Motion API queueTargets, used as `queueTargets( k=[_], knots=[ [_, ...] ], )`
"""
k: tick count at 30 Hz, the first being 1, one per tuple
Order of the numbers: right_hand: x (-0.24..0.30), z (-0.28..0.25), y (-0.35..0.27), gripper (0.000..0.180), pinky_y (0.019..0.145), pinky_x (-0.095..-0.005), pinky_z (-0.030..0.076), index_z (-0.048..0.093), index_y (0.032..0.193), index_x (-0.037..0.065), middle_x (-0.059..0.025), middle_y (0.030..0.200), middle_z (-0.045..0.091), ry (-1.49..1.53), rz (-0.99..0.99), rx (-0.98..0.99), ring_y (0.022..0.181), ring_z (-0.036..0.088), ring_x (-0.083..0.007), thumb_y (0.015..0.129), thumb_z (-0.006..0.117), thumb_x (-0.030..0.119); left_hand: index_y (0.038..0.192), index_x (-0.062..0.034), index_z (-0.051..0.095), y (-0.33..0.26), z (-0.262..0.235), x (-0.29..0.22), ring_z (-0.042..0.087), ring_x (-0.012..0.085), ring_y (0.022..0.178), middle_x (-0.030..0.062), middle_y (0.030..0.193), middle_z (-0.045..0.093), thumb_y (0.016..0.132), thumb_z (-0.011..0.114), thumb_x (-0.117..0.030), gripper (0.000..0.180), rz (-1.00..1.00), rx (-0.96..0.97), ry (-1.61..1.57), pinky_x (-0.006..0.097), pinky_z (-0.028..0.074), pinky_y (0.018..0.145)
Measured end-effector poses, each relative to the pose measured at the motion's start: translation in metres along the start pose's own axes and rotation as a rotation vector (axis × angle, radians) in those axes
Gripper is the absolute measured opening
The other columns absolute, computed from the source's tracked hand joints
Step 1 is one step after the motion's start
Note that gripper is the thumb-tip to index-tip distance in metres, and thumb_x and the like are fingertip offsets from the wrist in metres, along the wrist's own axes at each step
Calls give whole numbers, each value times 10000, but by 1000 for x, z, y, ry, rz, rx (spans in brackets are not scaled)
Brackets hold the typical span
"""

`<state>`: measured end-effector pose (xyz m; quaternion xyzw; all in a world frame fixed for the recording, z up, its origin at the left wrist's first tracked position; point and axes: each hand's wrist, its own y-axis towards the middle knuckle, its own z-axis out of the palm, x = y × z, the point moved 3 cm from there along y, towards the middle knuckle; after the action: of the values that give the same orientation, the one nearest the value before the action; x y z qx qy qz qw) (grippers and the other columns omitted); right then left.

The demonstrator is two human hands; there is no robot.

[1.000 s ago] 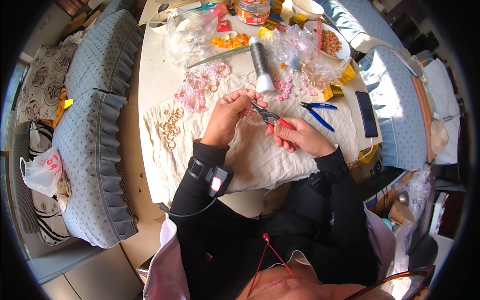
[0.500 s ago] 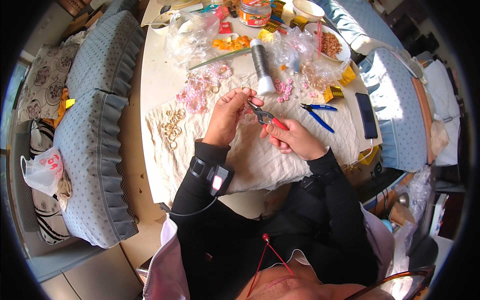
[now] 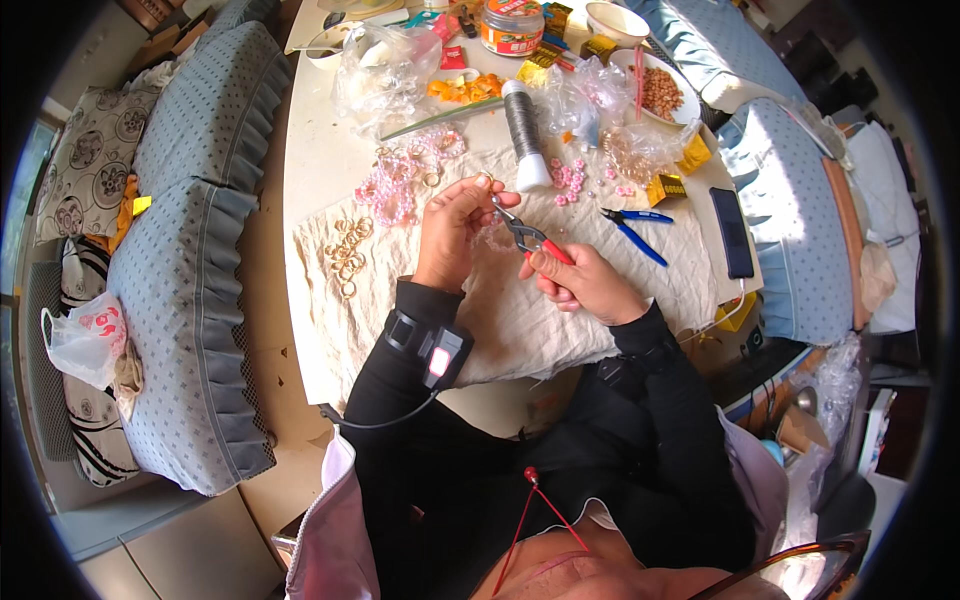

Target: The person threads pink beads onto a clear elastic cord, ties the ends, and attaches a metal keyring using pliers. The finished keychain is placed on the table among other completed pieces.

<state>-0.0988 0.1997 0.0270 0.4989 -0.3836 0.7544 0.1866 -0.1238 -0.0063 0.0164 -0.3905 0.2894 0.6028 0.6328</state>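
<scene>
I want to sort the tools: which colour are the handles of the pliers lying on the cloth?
Blue, seen in the head view: the pliers.

Red-handled pliers (image 3: 535, 243), blue-handled cutters (image 3: 632, 228)

Both forearms, in black sleeves, reach forward from the lower edge and converge over the middle of the table. The left hand (image 3: 452, 232) is raised, its fingers curled and its fingertips pinched together. The right hand (image 3: 583, 283) lies lower, knuckles up, its fingers closed in a grip.
</scene>
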Motion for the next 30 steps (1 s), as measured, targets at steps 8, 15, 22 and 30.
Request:
queueTargets(
  k=[8,15,22,30],
  knots=[
    [-2,5,0,399,479,-205,307,653,1060,-2,48,740,484,-4,-3,12,569,387,-21,1082,623,395,1064,32,700,-4,2,3,752,189,1004,111,1033,745,1013,568,-121,208,109,-133,-93,235,521,782],
    [-1,5,-13,415,489,-202,305,651,1061,-9,49,735,464,-8,-12,16,578,379,-21,1080,624,405,1064,-2,661,-8,2,-6,751,212,1048,75,1054,716,1023,557,-139,176,131,-126,49,240,503,766],
    [-3,1,-20,408,496,-201,324,672,1063,14,47,731,494,20,18,-3,581,400,-24,1067,640,421,993,17,696,-3,6,-3,680,131,760,138,949,768,1000,545,-143,221,66,-82,61,243,466,631],
    [-2,-1,-26,419,499,-203,300,646,1092,-12,49,740,466,24,25,7,588,386,-25,1078,625,405,1057,-13,672,-2,10,-1,612,125,701,127,944,760,1056,503,-228,274,-141,110,15,258,469,651]
  ],
)
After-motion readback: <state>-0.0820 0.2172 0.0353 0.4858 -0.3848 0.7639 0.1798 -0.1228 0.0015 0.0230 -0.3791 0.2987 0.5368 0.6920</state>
